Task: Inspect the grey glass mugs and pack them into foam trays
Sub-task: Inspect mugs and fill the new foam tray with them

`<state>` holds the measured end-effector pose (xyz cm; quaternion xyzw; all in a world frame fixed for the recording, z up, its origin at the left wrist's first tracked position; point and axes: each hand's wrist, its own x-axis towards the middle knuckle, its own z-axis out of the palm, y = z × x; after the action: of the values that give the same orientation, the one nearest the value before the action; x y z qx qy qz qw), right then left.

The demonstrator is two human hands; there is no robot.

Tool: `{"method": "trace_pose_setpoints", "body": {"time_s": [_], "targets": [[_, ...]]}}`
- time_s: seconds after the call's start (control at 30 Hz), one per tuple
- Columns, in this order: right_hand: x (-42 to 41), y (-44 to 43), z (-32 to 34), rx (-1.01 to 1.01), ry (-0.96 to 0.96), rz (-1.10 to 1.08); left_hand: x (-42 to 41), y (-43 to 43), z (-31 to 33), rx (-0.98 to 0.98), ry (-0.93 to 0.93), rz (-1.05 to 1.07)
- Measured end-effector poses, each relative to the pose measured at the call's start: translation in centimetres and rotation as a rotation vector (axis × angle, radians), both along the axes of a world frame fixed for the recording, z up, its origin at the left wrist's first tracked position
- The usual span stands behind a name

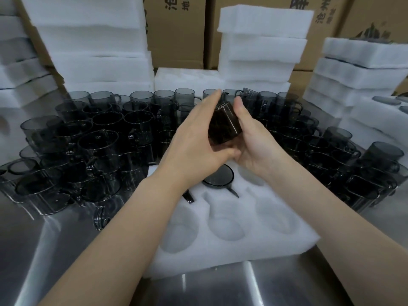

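Head view, we log: steel table (66,250) under foam tray (220,257); loose grey mugs (106,138) massed behind it; left hand (198,149) and right hand (254,138) curled round one tilted mug (225,124) above its far row; seated mug (218,177) in that row.

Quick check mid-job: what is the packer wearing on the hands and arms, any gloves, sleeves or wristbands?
Nothing that shows. The left hand and right hand are ungloved, and no ring shows on the fingers in view. The left forearm and right forearm are uncovered as well: no sleeve edge, watch or band appears anywhere down to the edge of the picture.
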<state>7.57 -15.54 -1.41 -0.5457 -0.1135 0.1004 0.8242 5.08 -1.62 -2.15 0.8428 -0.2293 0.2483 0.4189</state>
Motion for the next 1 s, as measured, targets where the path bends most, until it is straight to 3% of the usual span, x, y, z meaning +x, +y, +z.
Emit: {"method": "trace_pose_setpoints", "body": {"time_s": [0.27,0.4,0.57,0.77,0.87,1.0], "targets": [[0.7,-0.4,-0.2,0.048,0.043,-0.014,-0.7,0.2,0.3,-0.031,-0.094,-0.109],[1.0,-1.0,-0.4,0.173,0.095,0.184,-0.8,0.2,0.3,-0.013,-0.118,-0.188],[1.0,-1.1,-0.6,0.161,0.093,0.417,-1.0,0.5,0.6,-0.110,-0.010,-0.185],[0.7,-0.4,-0.9,0.104,-0.067,0.133,-0.9,0.0,0.6,0.013,-0.075,-0.081],[0.4,0.0,-0.6,-0.013,-0.138,0.000,-0.8,-0.1,0.6,-0.015,-0.100,0.002],[0.2,0.0,-0.2,0.028,-0.121,-0.084,-1.0,-0.2,0.5,-0.041,-0.114,-0.018]]}}
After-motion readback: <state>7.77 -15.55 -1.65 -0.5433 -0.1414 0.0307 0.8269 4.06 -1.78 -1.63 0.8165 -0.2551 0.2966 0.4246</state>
